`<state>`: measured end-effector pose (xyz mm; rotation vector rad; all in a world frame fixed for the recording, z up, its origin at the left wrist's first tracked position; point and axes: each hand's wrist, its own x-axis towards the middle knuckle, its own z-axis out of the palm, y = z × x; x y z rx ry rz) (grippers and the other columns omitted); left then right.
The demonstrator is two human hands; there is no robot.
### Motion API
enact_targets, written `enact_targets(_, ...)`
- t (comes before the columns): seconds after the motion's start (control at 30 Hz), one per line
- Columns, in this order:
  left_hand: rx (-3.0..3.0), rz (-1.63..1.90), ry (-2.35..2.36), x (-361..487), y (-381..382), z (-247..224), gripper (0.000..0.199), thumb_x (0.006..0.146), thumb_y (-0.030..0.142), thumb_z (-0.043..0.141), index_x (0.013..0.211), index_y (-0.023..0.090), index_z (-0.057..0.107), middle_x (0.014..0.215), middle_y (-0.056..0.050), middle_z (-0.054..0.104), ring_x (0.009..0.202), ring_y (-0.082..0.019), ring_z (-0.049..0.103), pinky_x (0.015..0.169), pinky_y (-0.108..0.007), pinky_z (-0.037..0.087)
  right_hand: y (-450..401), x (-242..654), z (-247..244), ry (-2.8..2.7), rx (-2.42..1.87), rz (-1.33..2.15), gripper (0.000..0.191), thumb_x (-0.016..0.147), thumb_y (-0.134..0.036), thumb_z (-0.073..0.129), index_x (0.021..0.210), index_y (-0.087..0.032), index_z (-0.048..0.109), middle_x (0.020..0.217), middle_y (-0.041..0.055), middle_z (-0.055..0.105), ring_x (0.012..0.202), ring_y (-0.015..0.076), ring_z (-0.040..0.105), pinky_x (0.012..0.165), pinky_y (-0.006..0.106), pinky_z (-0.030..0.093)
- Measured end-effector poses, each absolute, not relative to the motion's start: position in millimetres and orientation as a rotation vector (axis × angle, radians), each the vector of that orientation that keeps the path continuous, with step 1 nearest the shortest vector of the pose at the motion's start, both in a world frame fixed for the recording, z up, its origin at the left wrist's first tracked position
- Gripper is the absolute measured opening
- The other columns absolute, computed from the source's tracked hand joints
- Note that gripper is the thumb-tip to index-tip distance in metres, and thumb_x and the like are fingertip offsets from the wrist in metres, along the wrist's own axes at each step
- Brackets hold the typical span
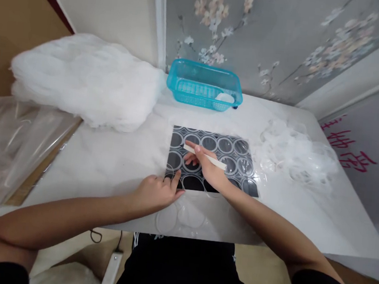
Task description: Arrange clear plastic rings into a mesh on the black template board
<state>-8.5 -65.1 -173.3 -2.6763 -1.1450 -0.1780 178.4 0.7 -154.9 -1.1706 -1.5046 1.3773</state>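
A black sheet (192,183) printed with rows of pale rings lies on the white table in front of me, and clear film shines over parts of it. My right hand (209,164) is above its middle, closed around a flat white strip (219,163) that looks like a narrow ruler or scraper; its exact kind is unclear. At the sheet's near left corner, my left hand (161,190) rests with the index finger stretched onto the sheet and the other fingers partly curled, holding nothing visible. Transparent round pieces (166,219) lie by the table's front edge.
A blue plastic basket (198,99) with a white round item (225,98) stands at the back. A large white fluffy bundle (88,81) is at the left, above clear plastic sheeting (5,142). Loose clear rings and film scraps (298,154) are heaped at the right.
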Motion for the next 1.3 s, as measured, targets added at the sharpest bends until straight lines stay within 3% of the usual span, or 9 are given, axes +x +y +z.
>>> enact_targets(0.1, -2.662, -0.122, -1.307, -7.3, -66.7, -170.8, 0.059, 0.096, 0.049, 0.034, 0.116, 0.002, 0.063, 0.053, -0.012, 0.061, 0.048, -0.022, 0.060, 0.044, -0.028, 0.033, 5.9, 171.2, -162.6, -1.502, -1.181, 1.442, 0.043, 0.083, -0.051, 0.057, 0.114, -0.022, 0.065, 0.091, 0.0041, 0.071, 0.075, 0.0156, 0.065, 0.069, 0.030, 0.050)
enact_targets(0.33, -2.686, -0.157, -1.348, -8.7, -71.4, -163.1, 0.055, 0.096, 0.044, 0.035, 0.104, 0.000, 0.068, 0.053, -0.013, 0.062, 0.051, -0.021, 0.060, 0.045, -0.029, 0.034, 1.0, 170.3, -171.9, -1.614, -1.218, 1.303, 0.034, 0.082, -0.050, 0.058, 0.082, -0.017, 0.069, 0.059, 0.0004, 0.061, 0.052, 0.0127, 0.055, 0.052, 0.026, 0.045)
enact_targets(0.77, -2.737, -0.116, -1.449, -7.2, -70.9, -168.1, 0.058, 0.097, 0.043, 0.032, 0.116, -0.003, 0.062, 0.056, -0.015, 0.063, 0.053, -0.023, 0.061, 0.046, -0.030, 0.034, -3.0, 175.5, -175.7, -1.820, -1.191, 1.223, 0.034, 0.086, -0.049, 0.055, 0.086, -0.018, 0.069, 0.063, 0.0012, 0.064, 0.057, 0.0145, 0.060, 0.056, 0.027, 0.047)
enact_targets(0.87, -2.722, -0.142, -1.375, -7.4, -70.6, -175.4, 0.057, 0.098, 0.041, 0.033, 0.114, -0.005, 0.062, 0.055, -0.016, 0.063, 0.051, -0.024, 0.062, 0.046, -0.030, 0.034, -2.7, 178.4, -175.6, -1.963, -1.119, 1.095, 0.030, 0.088, -0.045, 0.053, 0.090, -0.020, 0.070, 0.075, 0.0038, 0.070, 0.066, 0.0170, 0.064, 0.063, 0.030, 0.051)
enact_targets(0.93, -2.723, -0.169, -1.350, -7.2, -70.9, -178.9, 0.056, 0.097, 0.040, 0.033, 0.113, -0.006, 0.062, 0.056, -0.016, 0.063, 0.051, -0.024, 0.062, 0.046, -0.031, 0.035, -2.5, 182.3, -175.6, -2.135, -0.981, 0.909, 0.024, 0.089, -0.039, 0.054, 0.093, -0.022, 0.071, 0.092, 0.0060, 0.072, 0.085, 0.0204, 0.066, 0.077, 0.035, 0.052)
enact_targets(1.03, -2.750, -0.139, -1.350, -6.5, -70.4, -178.0, 0.053, 0.096, 0.039, 0.036, 0.113, -0.005, 0.062, 0.057, -0.016, 0.064, 0.052, -0.025, 0.063, 0.045, -0.031, 0.036, -4.1, 188.3, -175.7, -2.408, -0.785, 0.616, 0.018, 0.090, -0.033, 0.054, 0.097, -0.027, 0.069, 0.116, 0.0046, 0.068, 0.121, 0.0248, 0.053, 0.102, 0.047, 0.040)
enact_targets(1.1, -2.769, -0.081, -1.373, -6.4, -69.0, -174.0, 0.050, 0.095, 0.039, 0.039, 0.110, -0.002, 0.063, 0.056, -0.015, 0.063, 0.052, -0.024, 0.063, 0.045, -0.030, 0.037, -6.1, 190.0, -175.2, -2.554, -0.711, 0.500, 0.018, 0.091, -0.030, 0.052, 0.100, -0.029, 0.067, 0.123, 0.0024, 0.066, 0.133, 0.0261, 0.041, 0.111, 0.055, 0.026)
enact_targets(1.2, -2.796, -0.033, -1.430, -6.6, -66.4, -169.2, 0.049, 0.093, 0.042, 0.041, 0.107, 0.001, 0.065, 0.057, -0.014, 0.063, 0.053, -0.024, 0.063, 0.045, -0.031, 0.038, -2.6, 187.3, -172.8, -2.683, -0.614, 0.420, 0.019, 0.092, -0.025, 0.049, 0.101, -0.030, 0.065, 0.118, 0.0015, 0.068, 0.136, 0.0270, 0.037, 0.114, 0.063, 0.010)
enact_targets(1.3, -2.812, 0.035, -1.475, -5.5, -64.8, -168.1, 0.054, 0.094, 0.043, 0.037, 0.114, -0.001, 0.062, 0.057, -0.015, 0.064, 0.052, -0.026, 0.062, 0.045, -0.032, 0.038, 21.0, 181.7, -167.7, -2.640, -0.622, 0.374, 0.018, 0.092, -0.022, 0.050, 0.095, -0.031, 0.065, 0.108, -0.0015, 0.071, 0.130, 0.0251, 0.045, 0.115, 0.063, 0.004)
